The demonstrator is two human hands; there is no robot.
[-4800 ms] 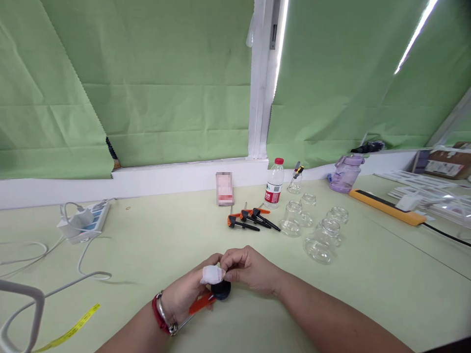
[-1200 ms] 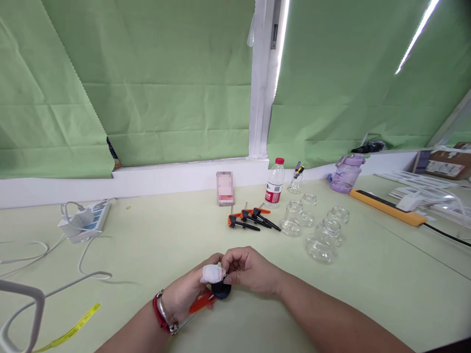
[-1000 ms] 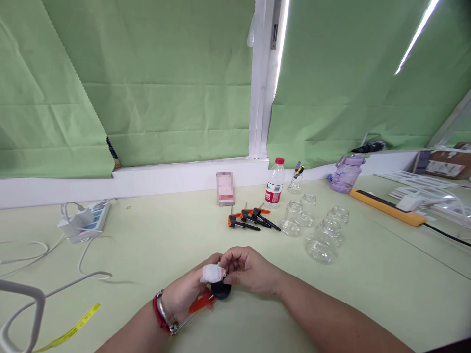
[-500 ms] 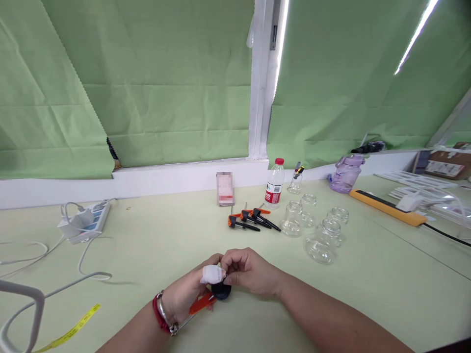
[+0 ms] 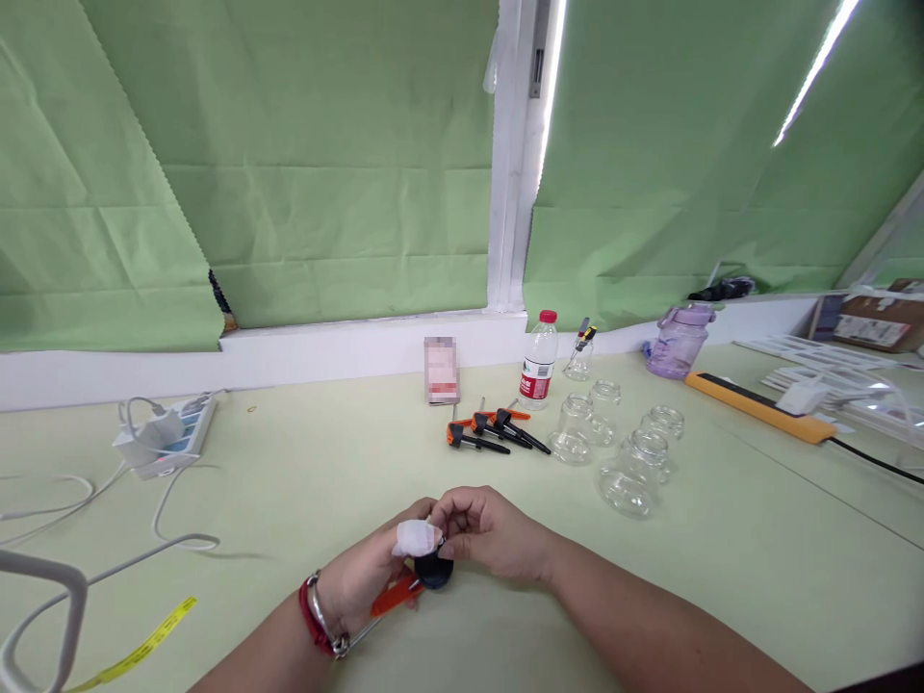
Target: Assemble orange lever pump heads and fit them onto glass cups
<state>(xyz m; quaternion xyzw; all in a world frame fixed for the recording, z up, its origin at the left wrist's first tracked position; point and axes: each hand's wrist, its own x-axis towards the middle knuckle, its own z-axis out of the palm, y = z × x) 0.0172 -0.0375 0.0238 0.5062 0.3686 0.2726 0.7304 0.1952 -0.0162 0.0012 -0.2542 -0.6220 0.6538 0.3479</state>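
Observation:
Low in the middle of the pale green table point(image 5: 303, 481), my left hand point(image 5: 361, 577) is closed round a small orange and black clamp point(image 5: 411, 582); its orange handle sticks out below my palm. One left finger wears a white bandage point(image 5: 415, 537). My right hand point(image 5: 491, 534) is closed too, its fingertips pinching the black round head of the same clamp right next to the bandaged finger. A red band and a metal bracelet sit on my left wrist.
Further back lie several more orange and black clamps point(image 5: 491, 428), several upturned glass jars point(image 5: 628, 462), a water bottle point(image 5: 538, 366) and a purple jug point(image 5: 679, 337). A power strip point(image 5: 166, 428) with white cables is at left, a yellow tape strip point(image 5: 137, 650) near the front.

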